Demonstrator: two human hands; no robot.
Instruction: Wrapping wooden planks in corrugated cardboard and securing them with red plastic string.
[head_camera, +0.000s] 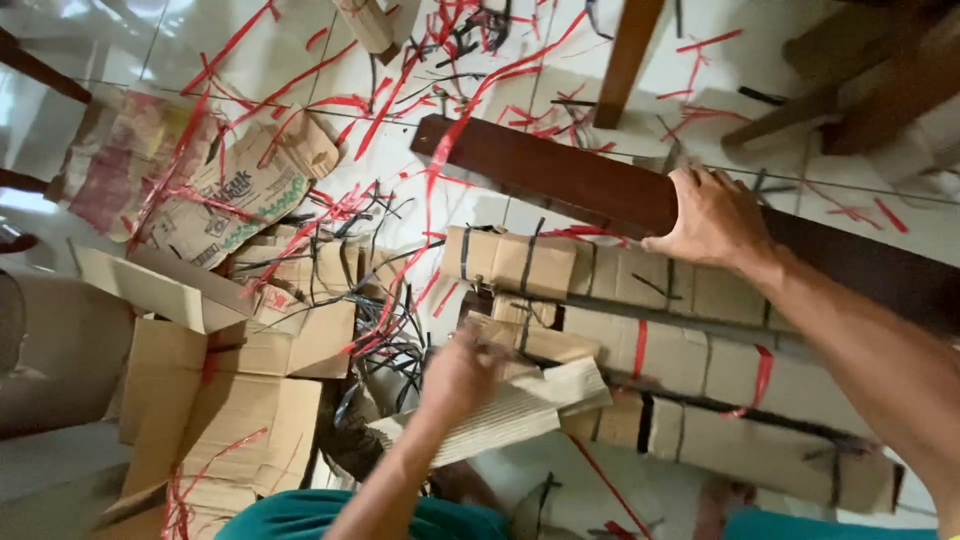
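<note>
A row of strapped cardboard bundles lies across the tiled floor, under a dark wooden beam. The right hand wraps over that beam. An opened cardboard box sits at left; its contents are hidden. The left hand, blurred, pinches a corrugated cardboard piece beside the bundles. Red and black straps litter the floor.

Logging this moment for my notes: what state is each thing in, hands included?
Left hand: blurred, on the corrugated sheet.
Right hand: gripping the dark wooden plank.
Wrapped long pieces: cardboard-covered, strapped, stacked.
Cardboard boxes: opened, flattened.
Red straps: cut, scattered on the floor.
</note>
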